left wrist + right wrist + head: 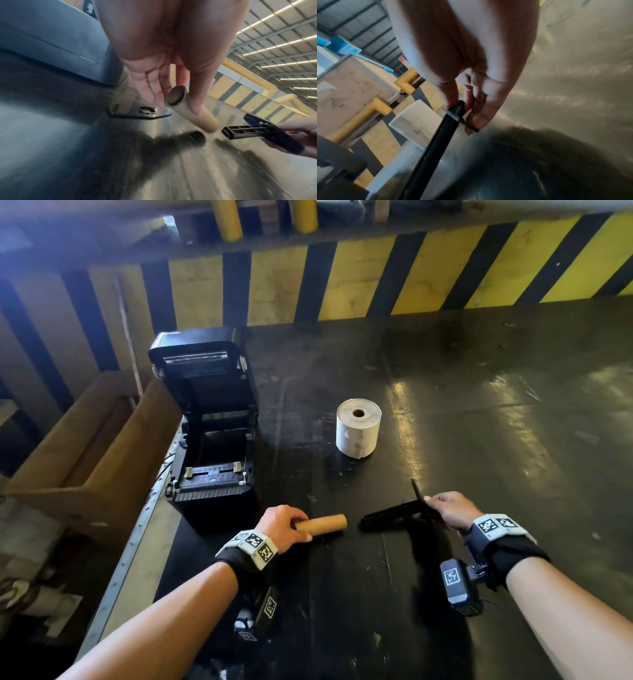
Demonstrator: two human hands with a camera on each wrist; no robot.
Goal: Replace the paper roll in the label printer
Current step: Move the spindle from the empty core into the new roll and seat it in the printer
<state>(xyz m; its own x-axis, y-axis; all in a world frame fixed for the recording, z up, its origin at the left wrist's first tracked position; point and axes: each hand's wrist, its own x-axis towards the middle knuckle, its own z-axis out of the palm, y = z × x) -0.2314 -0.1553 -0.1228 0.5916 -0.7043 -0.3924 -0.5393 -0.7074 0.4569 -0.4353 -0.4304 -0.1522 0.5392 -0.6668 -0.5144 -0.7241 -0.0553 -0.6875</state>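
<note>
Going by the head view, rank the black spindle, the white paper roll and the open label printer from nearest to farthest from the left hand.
From the left hand, which grips the cardboard core:
1. Black spindle: just to its right, held by the right hand.
2. Open label printer and white paper roll: printer ahead-left, roll ahead-right, standing on end. Too close to call.

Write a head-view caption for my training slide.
Left hand holds empty core, right hand the spindle; printer open.
</note>
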